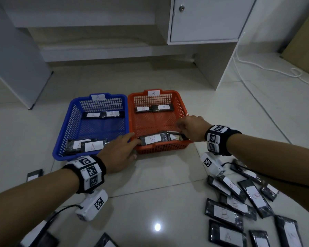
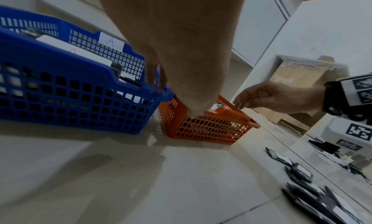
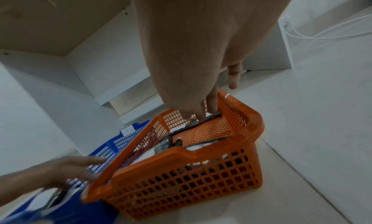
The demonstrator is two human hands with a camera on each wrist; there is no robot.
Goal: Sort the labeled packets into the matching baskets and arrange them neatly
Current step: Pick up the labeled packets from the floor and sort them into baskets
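Note:
An orange basket (image 1: 168, 148) labelled B stands right of a blue basket (image 1: 61, 150) labelled A. A dark packet marked B (image 1: 153, 139) lies along the orange basket's near wall, over another packet (image 1: 175, 136). My left hand (image 1: 136, 146) reaches in with straight fingers that touch the B packet's left end. My right hand (image 1: 181, 131) is inside the near right corner, its fingers (image 3: 211, 106) pointing down and pinching the right end of the packets. Two B packets (image 1: 153, 108) lie at the orange basket's far wall. A packets lie in the blue basket, near (image 1: 89, 145) and far (image 1: 103, 114).
Several loose labelled packets (image 1: 239, 202) are scattered on the tiled floor at the lower right, with a few more at the lower left (image 1: 34, 174). A white cabinet (image 1: 203, 20) and desk panels stand behind the baskets. A white cable (image 1: 275, 70) trails at the right.

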